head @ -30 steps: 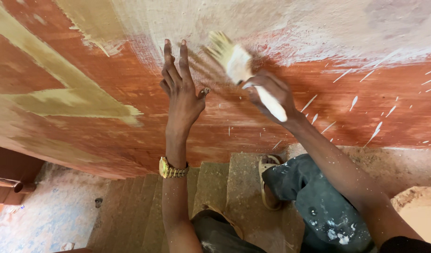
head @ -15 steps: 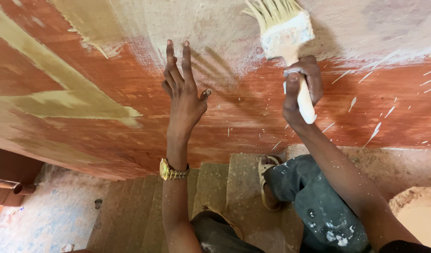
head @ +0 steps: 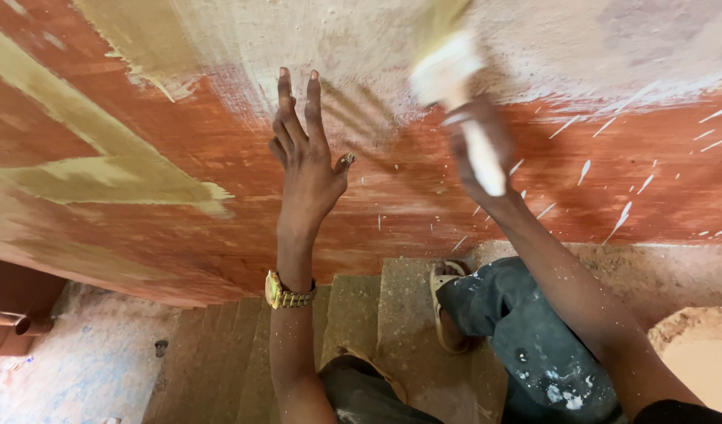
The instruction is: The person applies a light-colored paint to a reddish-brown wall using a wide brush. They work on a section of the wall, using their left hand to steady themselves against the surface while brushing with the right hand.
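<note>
1. Up at the top centre of the frame, the paintbrush (head: 453,86) is motion-blurred: pale bristles, white handle.
2. Its long axis runs near vertical, bristles up against the wall (head: 141,118).
3. Right hand (head: 480,153) clasps the handle.
4. Left hand (head: 306,169) lies flat, fingers spread, holding nothing.

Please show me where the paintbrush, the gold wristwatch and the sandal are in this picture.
paintbrush (head: 463,118): head view, on its white handle, blurred.
gold wristwatch (head: 286,296): head view, on the band around the left wrist.
sandal (head: 442,276): head view, on the front end by the toes.
</note>
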